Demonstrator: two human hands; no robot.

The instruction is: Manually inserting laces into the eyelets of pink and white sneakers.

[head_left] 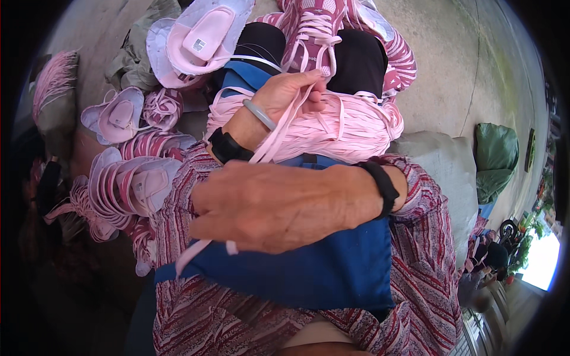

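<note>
A pink shoelace (279, 139) runs from my left hand down to my right. My left hand (294, 95), with a pale bangle and a black watch on its wrist, pinches it just below a laced pink shoe upper (313, 41). Crossing in front of my lap, my right hand (267, 204) is slightly blurred and closed around the lace; two loose ends dangle below its fingers. A thick bundle of pink laces (356, 127) lies over my thighs, beneath my left hand. The right fingertips are hidden behind the back of the hand.
Stacked pink shoe uppers (139, 184) stand at my left, with a larger upper (205, 41) above them. Pink lace ends (56, 83) hang at the far left. A grey-covered bundle (436, 172) sits on my right, and a green bag (496, 160) lies beyond it on the concrete floor.
</note>
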